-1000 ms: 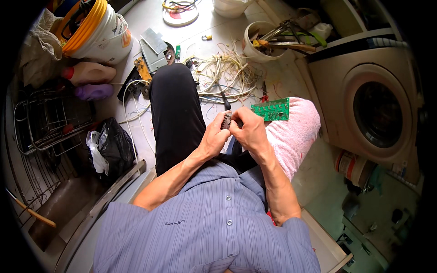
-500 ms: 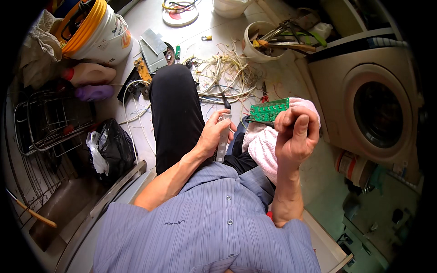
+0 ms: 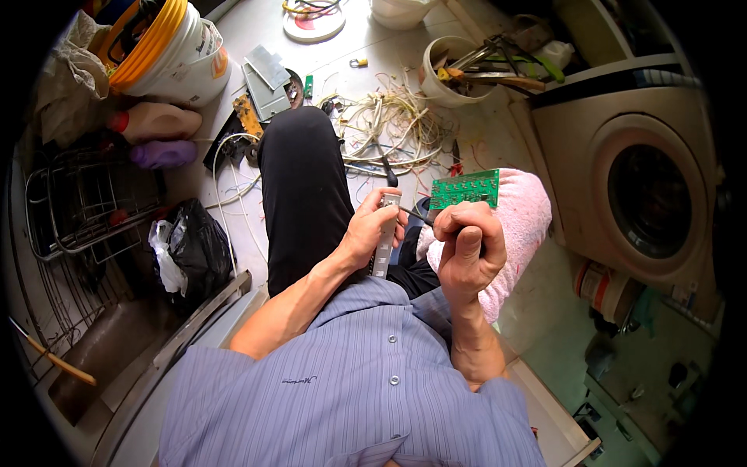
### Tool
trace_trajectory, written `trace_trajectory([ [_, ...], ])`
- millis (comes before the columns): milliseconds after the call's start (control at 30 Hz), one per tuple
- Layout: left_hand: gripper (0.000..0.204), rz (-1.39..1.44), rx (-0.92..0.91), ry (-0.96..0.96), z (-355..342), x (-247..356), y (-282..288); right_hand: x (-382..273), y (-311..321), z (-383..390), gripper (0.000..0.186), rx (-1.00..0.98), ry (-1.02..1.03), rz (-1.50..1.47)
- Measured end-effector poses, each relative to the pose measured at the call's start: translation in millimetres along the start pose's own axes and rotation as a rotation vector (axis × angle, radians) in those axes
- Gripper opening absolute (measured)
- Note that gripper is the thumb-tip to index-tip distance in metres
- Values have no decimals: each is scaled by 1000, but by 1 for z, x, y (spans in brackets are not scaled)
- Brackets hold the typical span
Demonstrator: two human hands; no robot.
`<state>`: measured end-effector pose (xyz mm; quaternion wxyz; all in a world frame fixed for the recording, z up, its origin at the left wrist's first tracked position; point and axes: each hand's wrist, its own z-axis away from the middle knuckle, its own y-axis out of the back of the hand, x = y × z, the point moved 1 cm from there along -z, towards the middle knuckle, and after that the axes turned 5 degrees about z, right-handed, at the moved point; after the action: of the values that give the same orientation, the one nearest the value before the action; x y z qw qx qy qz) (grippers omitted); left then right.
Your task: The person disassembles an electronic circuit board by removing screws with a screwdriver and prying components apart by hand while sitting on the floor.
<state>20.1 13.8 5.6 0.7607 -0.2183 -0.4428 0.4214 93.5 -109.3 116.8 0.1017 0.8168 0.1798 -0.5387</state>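
Gripping the strip (image 3: 384, 249) in my left hand (image 3: 364, 233); my right hand (image 3: 472, 243) clenches a tool (image 3: 418, 215), tip near strip. Board (image 3: 465, 189) at far-left edge of towel (image 3: 523, 226).

The left hand (image 3: 370, 229) hides part of the grey strip (image 3: 384, 251). Right of that grip, the right hand's (image 3: 472, 249) curled fingers cover the dark tool's (image 3: 418, 216) rear end; its tip is too small to tell. Beyond both grips, the upper edge crops a white tub (image 3: 399, 14).
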Motion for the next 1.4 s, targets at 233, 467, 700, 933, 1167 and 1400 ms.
trace_trajectory([
  [233, 37, -51, 21, 1, 1, -1, 1, -1, -6, 11, 30, -22, 41, 53],
  [467, 37, -38, -7, -17, 1, -3, 1, 2, -6, 16, 33, -66, 1, 60],
  [700, 37, -34, -5, -22, 1, -5, 1, 0, -9, 17, 26, -48, -26, 72],
  [933, 46, -32, -5, 7, 3, -5, 0, 0, -9, 20, 29, -105, 8, 127],
  [1167, 46, -20, 12, 23, 4, -4, 0, -6, -12, 19, 22, -158, 28, 173],
  [1400, 40, -112, -20, -10, 3, -4, 0, -1, -9, 19, 28, -95, -53, 133],
])
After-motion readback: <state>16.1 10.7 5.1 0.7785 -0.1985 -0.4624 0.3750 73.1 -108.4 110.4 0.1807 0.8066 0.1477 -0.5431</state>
